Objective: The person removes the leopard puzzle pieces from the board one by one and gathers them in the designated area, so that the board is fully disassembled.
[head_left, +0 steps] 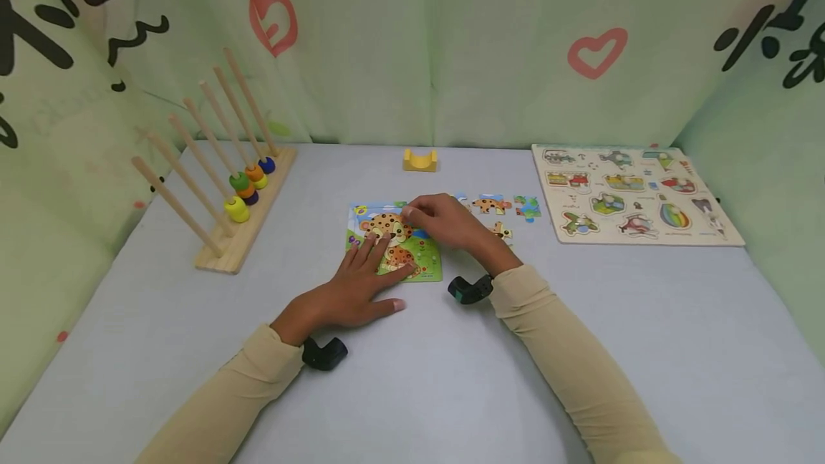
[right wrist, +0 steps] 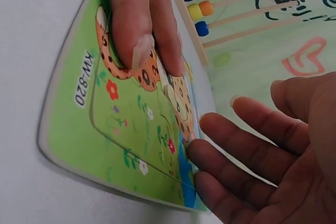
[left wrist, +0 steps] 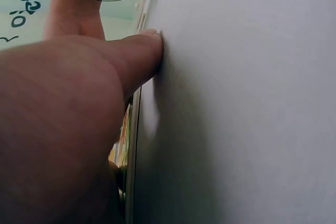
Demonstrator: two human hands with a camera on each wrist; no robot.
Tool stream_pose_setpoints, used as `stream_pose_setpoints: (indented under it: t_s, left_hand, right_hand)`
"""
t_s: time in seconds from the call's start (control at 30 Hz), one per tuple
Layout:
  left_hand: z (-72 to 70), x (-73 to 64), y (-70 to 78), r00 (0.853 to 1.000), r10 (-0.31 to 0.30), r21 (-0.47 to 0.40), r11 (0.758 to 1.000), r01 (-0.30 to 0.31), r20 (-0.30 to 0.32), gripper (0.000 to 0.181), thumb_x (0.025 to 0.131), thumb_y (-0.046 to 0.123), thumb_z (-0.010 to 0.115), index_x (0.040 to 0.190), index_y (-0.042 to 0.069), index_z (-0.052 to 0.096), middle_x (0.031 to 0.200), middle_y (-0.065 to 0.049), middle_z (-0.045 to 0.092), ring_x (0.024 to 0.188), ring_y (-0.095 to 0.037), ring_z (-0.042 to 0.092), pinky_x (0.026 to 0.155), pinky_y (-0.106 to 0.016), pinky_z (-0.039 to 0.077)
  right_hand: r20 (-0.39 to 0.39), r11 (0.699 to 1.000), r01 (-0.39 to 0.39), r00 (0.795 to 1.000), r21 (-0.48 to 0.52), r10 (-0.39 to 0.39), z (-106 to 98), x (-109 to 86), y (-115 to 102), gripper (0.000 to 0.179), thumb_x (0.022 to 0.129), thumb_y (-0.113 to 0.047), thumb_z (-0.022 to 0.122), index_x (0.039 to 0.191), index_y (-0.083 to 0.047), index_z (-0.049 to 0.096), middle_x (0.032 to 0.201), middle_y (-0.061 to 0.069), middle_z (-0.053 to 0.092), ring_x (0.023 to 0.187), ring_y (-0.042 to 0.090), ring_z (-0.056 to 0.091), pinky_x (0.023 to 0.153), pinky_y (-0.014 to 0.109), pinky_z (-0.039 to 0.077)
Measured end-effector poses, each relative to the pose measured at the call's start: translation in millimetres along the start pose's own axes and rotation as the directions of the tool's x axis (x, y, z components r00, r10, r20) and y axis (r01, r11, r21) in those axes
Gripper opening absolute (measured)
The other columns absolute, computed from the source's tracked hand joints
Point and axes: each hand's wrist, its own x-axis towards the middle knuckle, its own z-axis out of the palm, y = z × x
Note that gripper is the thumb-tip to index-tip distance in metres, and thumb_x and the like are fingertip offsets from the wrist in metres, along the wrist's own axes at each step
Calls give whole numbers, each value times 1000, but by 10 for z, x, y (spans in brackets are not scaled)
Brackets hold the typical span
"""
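Note:
A leopard jigsaw puzzle (head_left: 428, 263) in a green-bordered tray lies flat on the table; "KW-820" is printed on its border in the right wrist view. My left hand (head_left: 354, 292) rests spread over its lower left, fingertips on the leopard picture and thumb on the tabletop. At the puzzle's upper right is my right hand (head_left: 447, 222), its fingers loosely bent over the edge. In the right wrist view the right fingers (right wrist: 247, 156) curve beside the tray's edge, and nothing shows between them. The puzzle's upper right corner is hidden under this hand.
Loose puzzle pieces (head_left: 493, 204) lie right of the right hand. A wooden peg rack (head_left: 248, 238) with coloured beads stands at left. A yellow notched block (head_left: 420, 160) sits at the back. A picture board of vehicles and toys (head_left: 644, 236) lies at right.

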Motion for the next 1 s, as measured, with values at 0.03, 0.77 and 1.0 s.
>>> stream_pose_setpoints:
  t_s: [0.03,0.77,1.0]
  left_hand:
    - [-1,-1,1,1000,-2,1,1000,2,1,61,98,50,50,153,27,34,160,-17,-11,144,-35,-19,111,-59,-6]
    - [-19,3,7,1000,7,17,1000,-7,10,60,99,50,48,153,27,34,160,-16,-14,144,-34,-20,111,-57,-6]
    - [-32,-6,12,1000,-6,16,1000,6,23,61,99,51,48,153,28,33,161,-14,-13,144,-33,-19,112,-56,-7]
  right_hand:
    - [5,1000,4,1000,-2,-4,6,4,2,35,103,-33,48,115,-9,69,108,1,68,102,17,60,93,41,44]
    - [1,998,-21,1000,-62,21,73,72,-30,31,104,-31,48,109,-10,70,93,2,66,77,18,55,71,35,44]
    - [21,998,9,1000,-64,-8,56,107,-60,26,102,-25,51,107,-7,69,93,4,67,78,18,57,73,35,46]
